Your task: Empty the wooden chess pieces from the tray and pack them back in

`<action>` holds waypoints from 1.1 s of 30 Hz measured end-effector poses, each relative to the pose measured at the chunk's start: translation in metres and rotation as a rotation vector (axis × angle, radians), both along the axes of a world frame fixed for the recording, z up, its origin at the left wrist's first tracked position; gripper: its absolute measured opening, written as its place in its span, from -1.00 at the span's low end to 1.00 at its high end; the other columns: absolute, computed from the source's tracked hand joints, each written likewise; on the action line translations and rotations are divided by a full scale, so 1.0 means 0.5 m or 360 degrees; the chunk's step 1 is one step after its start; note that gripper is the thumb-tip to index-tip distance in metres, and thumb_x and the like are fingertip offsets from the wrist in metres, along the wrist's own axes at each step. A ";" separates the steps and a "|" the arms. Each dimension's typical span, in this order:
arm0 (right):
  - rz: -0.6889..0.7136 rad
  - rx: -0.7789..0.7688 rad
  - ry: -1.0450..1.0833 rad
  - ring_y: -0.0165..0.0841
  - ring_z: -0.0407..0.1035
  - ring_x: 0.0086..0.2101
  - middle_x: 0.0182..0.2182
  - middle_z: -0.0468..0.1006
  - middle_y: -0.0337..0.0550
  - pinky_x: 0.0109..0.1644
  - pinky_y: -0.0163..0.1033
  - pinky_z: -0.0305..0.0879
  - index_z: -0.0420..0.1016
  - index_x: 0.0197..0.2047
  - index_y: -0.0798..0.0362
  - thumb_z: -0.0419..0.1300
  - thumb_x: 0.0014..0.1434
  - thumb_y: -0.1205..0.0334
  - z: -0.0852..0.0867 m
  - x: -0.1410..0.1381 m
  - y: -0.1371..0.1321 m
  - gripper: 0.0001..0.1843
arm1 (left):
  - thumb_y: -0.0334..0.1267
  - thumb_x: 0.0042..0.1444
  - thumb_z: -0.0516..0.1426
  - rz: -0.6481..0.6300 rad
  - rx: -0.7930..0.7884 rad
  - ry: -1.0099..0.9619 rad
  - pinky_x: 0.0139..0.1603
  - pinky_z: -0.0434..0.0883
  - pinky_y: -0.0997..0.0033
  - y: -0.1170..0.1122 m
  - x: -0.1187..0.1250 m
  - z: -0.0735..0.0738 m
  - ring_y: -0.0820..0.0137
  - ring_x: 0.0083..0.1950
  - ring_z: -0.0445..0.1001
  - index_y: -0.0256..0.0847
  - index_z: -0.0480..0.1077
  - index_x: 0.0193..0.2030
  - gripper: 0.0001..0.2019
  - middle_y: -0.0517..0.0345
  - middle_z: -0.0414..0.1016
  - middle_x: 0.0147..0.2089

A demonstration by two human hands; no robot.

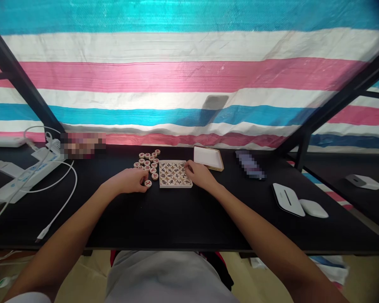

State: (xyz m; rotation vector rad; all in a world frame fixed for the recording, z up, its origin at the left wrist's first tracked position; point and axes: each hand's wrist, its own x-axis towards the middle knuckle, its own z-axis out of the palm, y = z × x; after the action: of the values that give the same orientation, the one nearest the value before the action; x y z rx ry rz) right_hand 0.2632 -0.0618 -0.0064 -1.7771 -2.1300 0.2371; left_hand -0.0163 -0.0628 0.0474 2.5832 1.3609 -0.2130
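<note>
A shallow pale box (176, 186) holds rows of round xiangqi pieces with black characters. Just left of it, several xiangqi pieces with red characters (147, 155) lie loosely grouped on the black desk. My left hand (128, 181) is closed at the near side of that group, its thumb and forefinger at the edge of one red-marked xiangqi piece (148, 184); it partly covers other pieces. At the box's right edge, my right hand (201, 173) has its thumb and forefinger closed on the rim, by the pieces in the upper right corner.
Behind my right hand lies the box lid (208, 158), inner side up. A blurred phone (250, 164), a white flat device (288, 199) and a white rounded case (313, 208) lie to the right. At left are a power strip (25, 179) and white cables (63, 206).
</note>
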 end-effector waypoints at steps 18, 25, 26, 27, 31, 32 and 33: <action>0.0112 0.0009 -0.0032 -0.22 0.42 -0.14 -0.15 0.55 -0.01 -0.05 -0.23 0.23 0.39 0.13 0.07 -0.03 0.30 0.23 -0.009 0.003 0.007 -0.61 | -0.18 0.29 -0.05 -0.0420 0.0454 -0.0280 -0.23 0.29 0.47 -0.024 0.034 -0.037 0.35 -0.16 0.48 -0.15 0.40 -0.14 -0.77 0.13 0.50 -0.22; 0.0091 0.0098 0.0045 -0.27 0.38 -0.25 -0.26 0.45 -0.11 -0.15 -0.22 0.25 0.41 -0.11 0.03 0.05 0.24 0.12 -0.005 0.002 0.000 -0.77 | -0.18 0.28 -0.01 -0.0531 0.0435 -0.0307 -0.20 0.34 0.44 -0.031 0.052 -0.074 0.32 -0.13 0.49 -0.18 0.38 -0.06 -0.77 0.11 0.50 -0.17; 0.0080 0.0089 0.0038 -0.27 0.38 -0.27 -0.28 0.44 -0.12 -0.16 -0.22 0.24 0.41 -0.17 0.03 0.08 0.23 0.09 -0.002 0.001 -0.002 -0.78 | -0.18 0.28 -0.02 -0.0536 0.0428 -0.0308 -0.19 0.34 0.44 -0.030 0.051 -0.074 0.32 -0.12 0.49 -0.18 0.38 -0.06 -0.78 0.11 0.50 -0.17; 0.0067 0.0075 0.0026 -0.27 0.37 -0.28 -0.30 0.43 -0.13 -0.16 -0.22 0.24 0.40 -0.22 0.03 0.09 0.22 0.07 0.001 -0.001 -0.004 -0.79 | -0.19 0.28 -0.02 -0.0534 0.0418 -0.0313 -0.19 0.35 0.44 -0.029 0.049 -0.072 0.33 -0.12 0.49 -0.17 0.38 -0.07 -0.78 0.11 0.50 -0.17; 0.0028 0.0015 -0.0040 -0.26 0.38 -0.27 -0.33 0.43 -0.13 -0.16 -0.21 0.22 0.39 -0.27 0.04 0.12 0.19 0.04 0.012 -0.006 -0.011 -0.78 | -0.20 0.28 -0.01 -0.0498 0.0363 -0.0325 -0.18 0.35 0.45 -0.027 0.047 -0.065 0.33 -0.11 0.49 -0.18 0.39 -0.08 -0.79 0.11 0.51 -0.15; 0.0022 0.0006 -0.0055 -0.25 0.38 -0.27 -0.31 0.44 -0.12 -0.16 -0.21 0.22 0.40 -0.26 0.04 0.12 0.20 0.04 0.013 -0.007 -0.013 -0.77 | -0.21 0.27 -0.01 -0.0492 0.0349 -0.0329 -0.17 0.35 0.45 -0.027 0.048 -0.064 0.33 -0.10 0.49 -0.18 0.39 -0.08 -0.79 0.11 0.51 -0.14; 0.0015 -0.0001 -0.0068 -0.24 0.39 -0.25 -0.30 0.45 -0.11 -0.16 -0.21 0.22 0.40 -0.24 0.04 0.12 0.20 0.03 0.013 -0.008 -0.014 -0.76 | -0.21 0.27 0.00 -0.0488 0.0338 -0.0336 -0.16 0.35 0.45 -0.027 0.048 -0.064 0.33 -0.10 0.49 -0.18 0.38 -0.07 -0.79 0.11 0.52 -0.12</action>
State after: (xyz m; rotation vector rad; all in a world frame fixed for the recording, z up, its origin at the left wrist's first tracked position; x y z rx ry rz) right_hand 0.2595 -0.0690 0.0001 -1.7885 -2.1680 0.2040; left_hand 0.0079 -0.0765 0.0153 2.8833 0.9587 0.1636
